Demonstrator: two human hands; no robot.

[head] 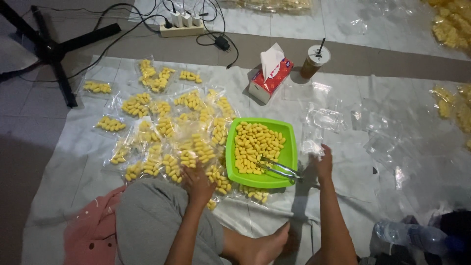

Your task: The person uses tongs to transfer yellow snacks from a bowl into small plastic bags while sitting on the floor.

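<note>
My left hand (197, 180) rests palm down on the near edge of a spread of clear bags filled with yellow snack pieces (162, 132). My right hand (324, 162) reaches onto a stack of empty clear plastic bags (314, 142) just right of a green square tray (289, 147). The tray holds loose yellow snack pieces (255, 145). Metal tongs (279, 169) lie in its near right corner. Whether the right fingers pinch a bag is unclear.
A red and white tissue box (270, 76) and a lidded cup with a straw (314, 60) stand behind the tray. A power strip with cables (182, 27) and a black stand (54, 49) lie at the back left. A plastic bottle (409, 235) lies near right.
</note>
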